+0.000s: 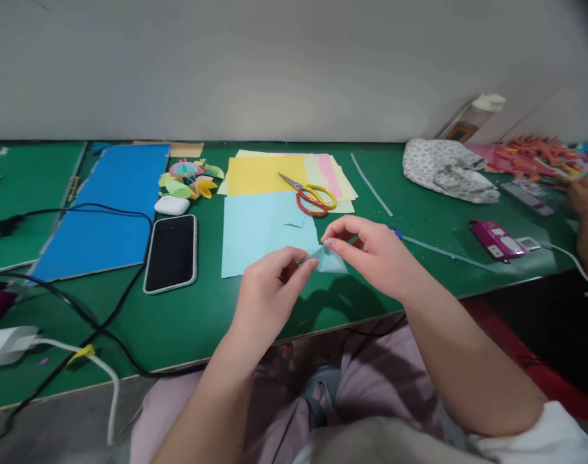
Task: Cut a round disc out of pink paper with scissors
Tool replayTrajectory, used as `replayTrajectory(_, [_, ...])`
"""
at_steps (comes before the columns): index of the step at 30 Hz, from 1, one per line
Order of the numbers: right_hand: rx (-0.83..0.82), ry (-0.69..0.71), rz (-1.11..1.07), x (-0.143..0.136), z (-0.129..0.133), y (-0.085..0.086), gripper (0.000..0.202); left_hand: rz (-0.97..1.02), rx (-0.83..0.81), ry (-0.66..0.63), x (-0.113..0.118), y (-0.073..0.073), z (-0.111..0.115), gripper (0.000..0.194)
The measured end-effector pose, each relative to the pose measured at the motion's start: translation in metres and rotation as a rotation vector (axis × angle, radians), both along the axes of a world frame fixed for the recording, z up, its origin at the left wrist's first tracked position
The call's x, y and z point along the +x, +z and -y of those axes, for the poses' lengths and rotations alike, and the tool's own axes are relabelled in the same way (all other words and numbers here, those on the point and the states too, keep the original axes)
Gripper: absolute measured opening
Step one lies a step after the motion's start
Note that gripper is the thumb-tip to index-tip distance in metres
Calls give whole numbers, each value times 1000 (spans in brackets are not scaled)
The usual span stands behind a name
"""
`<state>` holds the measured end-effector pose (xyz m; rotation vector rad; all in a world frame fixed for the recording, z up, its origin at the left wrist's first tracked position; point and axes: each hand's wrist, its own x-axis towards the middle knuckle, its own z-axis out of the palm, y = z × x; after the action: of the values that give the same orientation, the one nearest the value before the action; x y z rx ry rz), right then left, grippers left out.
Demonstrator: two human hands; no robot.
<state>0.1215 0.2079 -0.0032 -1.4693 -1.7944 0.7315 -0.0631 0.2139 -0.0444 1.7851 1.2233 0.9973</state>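
Observation:
A small folded piece of light blue paper (333,263) is held above the table between my two hands. My left hand (277,277) pinches its left edge with thumb and forefinger. On its upper side, the fingertips of my right hand (371,251) are closed on the paper. Just behind lies a larger light blue sheet (245,229) with a small blue paper scrap (294,218) on it. Scissors (313,196) with one red and one yellow handle rest open across the blue and yellow sheets (250,174).
A phone (171,254), a white earphone case (172,205), paper flowers (190,179) and a blue board (107,206) are left. Black cables (113,316) cross the front left. Rightward lie paper strips (371,183), a patterned cloth (446,171), a purple packet (497,240) and another person's hand (587,196).

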Motion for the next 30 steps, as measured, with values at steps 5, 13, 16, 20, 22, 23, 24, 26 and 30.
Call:
replayTrajectory(5, [-1,-60,-104,5,1,-1,12,9,-15,16,0,0,-3,19])
replayTrajectory(13, [34,-113,371,31,-3,-73,14,74,-77,219,-4,-2,-10,17])
replayTrajectory(16, [24,-63,474,33,-3,-101,12,88,-106,218,-4,-4,-11,18])
replayTrajectory(20, [49,-43,538,29,-3,-110,12,77,-100,198,-1,-6,-11,20])
replayTrajectory(22, [56,-25,573,26,-3,-109,9,73,-104,193,0,-6,-11,19])
replayTrajectory(23, [58,-16,591,25,-3,-108,7,73,-107,191,0,-6,-10,19])
replayTrajectory(24, [59,-7,610,23,-3,-107,8,71,-110,188,0,-6,-10,18])
replayTrajectory(26, [62,13,644,20,-1,-105,12,67,-115,188,1,-5,-9,17])
replayTrajectory(30, [73,37,687,16,1,-103,17,57,-107,196,1,-5,-7,16])
